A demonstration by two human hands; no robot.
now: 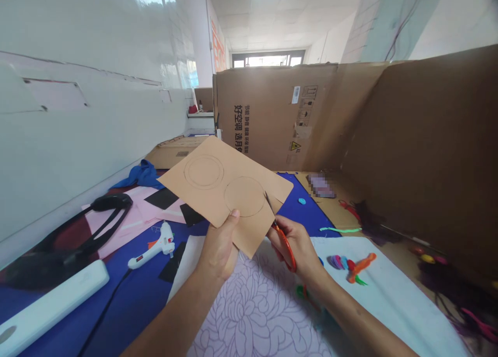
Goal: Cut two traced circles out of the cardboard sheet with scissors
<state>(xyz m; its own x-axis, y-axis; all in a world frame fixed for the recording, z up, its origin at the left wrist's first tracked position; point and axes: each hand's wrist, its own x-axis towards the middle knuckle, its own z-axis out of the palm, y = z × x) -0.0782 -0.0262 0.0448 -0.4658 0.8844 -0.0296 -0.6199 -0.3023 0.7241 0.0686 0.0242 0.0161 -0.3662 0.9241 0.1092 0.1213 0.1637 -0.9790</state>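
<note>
My left hand [222, 248] grips the lower edge of a brown sheet of card [249, 232], its thumb on top. Two drawn outlines show on the card: a double ring at the upper left and a single circle nearer the middle. In my right hand [298, 243] is a pair of scissors [286, 245] with orange handles. Their dark blades lie at a slit in the card, close to the right side of the single circle. Below both hands spreads a white cloth [257, 305] with a flower line drawing.
A white glue gun [153, 248] with a black cord lies at left, near black squares and pink sheets [134, 206]. Coloured pipe cleaners [360, 269] rest on the right of the cloth. Cardboard walls [272, 113] stand behind and at right; a phone [321, 184] lies by them.
</note>
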